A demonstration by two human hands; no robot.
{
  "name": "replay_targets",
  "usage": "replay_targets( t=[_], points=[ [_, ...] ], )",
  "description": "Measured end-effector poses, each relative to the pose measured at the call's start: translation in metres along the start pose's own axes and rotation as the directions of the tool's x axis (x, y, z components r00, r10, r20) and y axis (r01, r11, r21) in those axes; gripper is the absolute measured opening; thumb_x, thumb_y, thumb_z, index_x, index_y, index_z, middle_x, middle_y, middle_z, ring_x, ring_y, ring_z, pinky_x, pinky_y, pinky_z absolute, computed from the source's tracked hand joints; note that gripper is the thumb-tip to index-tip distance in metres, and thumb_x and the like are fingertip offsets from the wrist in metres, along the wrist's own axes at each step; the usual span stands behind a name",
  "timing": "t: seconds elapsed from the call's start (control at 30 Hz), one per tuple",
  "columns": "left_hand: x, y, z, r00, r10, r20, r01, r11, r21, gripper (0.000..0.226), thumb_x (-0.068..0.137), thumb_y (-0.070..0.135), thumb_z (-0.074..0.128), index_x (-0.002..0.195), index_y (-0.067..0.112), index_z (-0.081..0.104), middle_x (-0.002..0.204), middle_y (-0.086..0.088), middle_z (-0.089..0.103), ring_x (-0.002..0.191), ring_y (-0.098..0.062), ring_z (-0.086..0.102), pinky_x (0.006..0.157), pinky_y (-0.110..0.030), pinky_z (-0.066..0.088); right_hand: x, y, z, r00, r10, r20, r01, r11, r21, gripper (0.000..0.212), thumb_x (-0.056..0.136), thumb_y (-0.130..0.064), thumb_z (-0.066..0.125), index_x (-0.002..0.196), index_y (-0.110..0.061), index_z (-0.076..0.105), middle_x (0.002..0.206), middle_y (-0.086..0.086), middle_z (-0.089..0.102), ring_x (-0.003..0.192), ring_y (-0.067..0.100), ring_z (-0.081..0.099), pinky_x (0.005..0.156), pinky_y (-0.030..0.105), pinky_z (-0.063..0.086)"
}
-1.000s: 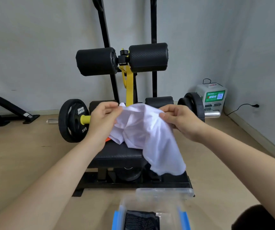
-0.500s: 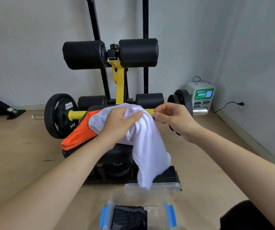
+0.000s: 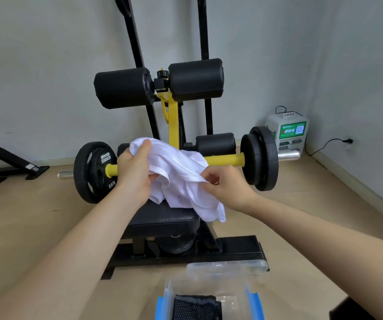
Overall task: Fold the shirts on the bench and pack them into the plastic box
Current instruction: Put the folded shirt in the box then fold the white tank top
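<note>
A crumpled white shirt (image 3: 176,179) hangs in the air just above the black padded bench (image 3: 162,218). My left hand (image 3: 132,174) grips its upper left part, thumb over the cloth. At the shirt's right side, my right hand (image 3: 225,183) pinches a seamed edge. The shirt's lower end droops past the bench's right side. A clear plastic box (image 3: 211,294) with blue latches stands on the floor in front of the bench, and a folded dark mesh garment (image 3: 196,307) lies inside it. The orange shirt seen earlier is hidden now.
A barbell with a yellow bar (image 3: 225,159) and black plates (image 3: 93,172) lies across behind the bench. Black foam rollers (image 3: 123,87) sit on the upright frame. A white charging station (image 3: 288,132) stands by the right wall. The floor (image 3: 24,215) is pale wood.
My right hand has come down and taken hold of the shirt's right edge. The shirt is more bunched between both hands. The orange shirt on the bench has gone out of sight.
</note>
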State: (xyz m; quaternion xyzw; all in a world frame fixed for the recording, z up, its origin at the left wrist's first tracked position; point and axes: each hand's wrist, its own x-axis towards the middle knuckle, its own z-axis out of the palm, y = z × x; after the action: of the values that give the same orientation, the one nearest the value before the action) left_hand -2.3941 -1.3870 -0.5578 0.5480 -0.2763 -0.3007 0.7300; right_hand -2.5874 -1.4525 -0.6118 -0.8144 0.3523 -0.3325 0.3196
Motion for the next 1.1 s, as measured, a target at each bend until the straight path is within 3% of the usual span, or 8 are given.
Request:
replay_targets(
  t=[0.33, 0.43, 0.57, 0.73, 0.87, 0.93, 1.0, 1.1],
  points=[
    [0.037, -0.029, -0.031, 0.960, -0.279, 0.034, 0.277, 0.959, 0.060, 0.027, 0.093, 0.027, 0.068, 0.114, 0.012, 0.063, 0.109, -0.011, 0.070, 0.092, -0.026, 0.070, 0.080, -0.040, 0.058, 0.017, 0.031, -0.065, 0.922, 0.375, 0.097, -0.386, 0.871, 0.304, 0.022, 0.097, -0.028, 0.060, 0.095, -0.006, 0.065, 0.074, 0.004, 0.057, 0.053, 0.009, 0.051, 0.046, 0.017, 0.040],
    [0.043, -0.036, -0.031, 0.944, -0.320, 0.077, 0.313, 0.946, 0.090, 0.019, 0.095, 0.029, 0.063, 0.108, 0.015, 0.064, 0.110, -0.010, 0.069, 0.095, -0.028, 0.069, 0.094, -0.047, 0.055, 0.012, 0.030, -0.082, 0.895, 0.339, 0.290, -0.446, 0.707, 0.549, 0.025, 0.096, -0.032, 0.063, 0.104, -0.009, 0.067, 0.092, 0.010, 0.069, 0.076, 0.017, 0.067, 0.063, 0.026, 0.053],
    [0.049, -0.036, -0.037, 0.906, -0.404, 0.128, 0.409, 0.912, -0.015, 0.042, 0.088, 0.024, 0.071, 0.126, 0.007, 0.064, 0.120, -0.014, 0.070, 0.111, -0.029, 0.068, 0.094, -0.045, 0.054, 0.007, 0.036, -0.098, 0.899, 0.284, 0.333, -0.424, 0.755, 0.500, 0.019, 0.091, -0.006, 0.065, 0.110, -0.010, 0.063, 0.092, 0.006, 0.069, 0.077, 0.015, 0.067, 0.055, 0.020, 0.051],
    [0.029, -0.038, -0.028, 1.000, -0.027, -0.013, 0.030, 0.891, 0.453, 0.048, 0.086, 0.012, 0.076, 0.131, 0.016, 0.061, 0.126, -0.006, 0.064, 0.112, -0.025, 0.061, 0.097, -0.042, 0.051, 0.011, 0.051, -0.092, 0.958, 0.284, 0.031, -0.269, 0.861, 0.431, 0.005, 0.089, -0.010, 0.068, 0.086, -0.011, 0.072, 0.082, 0.004, 0.066, 0.077, 0.018, 0.057, 0.072, 0.034, 0.045],
    [0.023, -0.040, -0.026, 0.781, 0.460, 0.423, -0.612, 0.423, 0.668, 0.029, 0.083, 0.023, 0.073, 0.111, 0.030, 0.070, 0.118, 0.006, 0.066, 0.116, -0.025, 0.056, 0.097, -0.045, 0.047, 0.015, 0.043, -0.087, 0.961, 0.249, -0.116, -0.173, 0.876, 0.450, 0.009, 0.091, -0.009, 0.068, 0.093, -0.001, 0.072, 0.078, 0.002, 0.068, 0.070, 0.010, 0.062, 0.068, 0.025, 0.052],
    [0.021, -0.044, -0.017, 0.708, 0.419, 0.569, -0.698, 0.287, 0.656, 0.030, 0.085, 0.029, 0.071, 0.115, 0.030, 0.071, 0.125, 0.007, 0.066, 0.122, -0.025, 0.053, 0.102, -0.044, 0.042, 0.016, 0.039, -0.086, 0.959, 0.255, -0.120, -0.169, 0.861, 0.480, 0.017, 0.090, -0.014, 0.071, 0.098, 0.000, 0.072, 0.082, 0.004, 0.069, 0.072, 0.012, 0.064, 0.067, 0.025, 0.054],
    [0.017, -0.051, -0.011, 0.768, 0.288, 0.572, -0.629, 0.171, 0.759, 0.037, 0.090, 0.034, 0.070, 0.127, 0.035, 0.065, 0.132, 0.008, 0.063, 0.129, -0.024, 0.050, 0.104, -0.043, 0.036, 0.018, 0.040, -0.087, 0.954, 0.268, -0.132, -0.168, 0.847, 0.504, 0.018, 0.090, -0.016, 0.070, 0.101, -0.002, 0.073, 0.085, 0.005, 0.070, 0.075, 0.014, 0.066, 0.066, 0.027, 0.055],
    [0.024, -0.058, -0.018, 0.860, 0.157, 0.485, -0.510, 0.248, 0.824, 0.016, 0.092, 0.040, 0.065, 0.107, 0.044, 0.068, 0.109, 0.010, 0.073, 0.111, -0.021, 0.064, 0.093, -0.038, 0.046, 0.019, 0.042, -0.087, 0.946, 0.280, -0.162, -0.153, 0.828, 0.539, 0.017, 0.091, -0.013, 0.069, 0.105, -0.004, 0.073, 0.093, 0.009, 0.071, 0.084, 0.019, 0.066, 0.078, 0.037, 0.060]
  ],
)
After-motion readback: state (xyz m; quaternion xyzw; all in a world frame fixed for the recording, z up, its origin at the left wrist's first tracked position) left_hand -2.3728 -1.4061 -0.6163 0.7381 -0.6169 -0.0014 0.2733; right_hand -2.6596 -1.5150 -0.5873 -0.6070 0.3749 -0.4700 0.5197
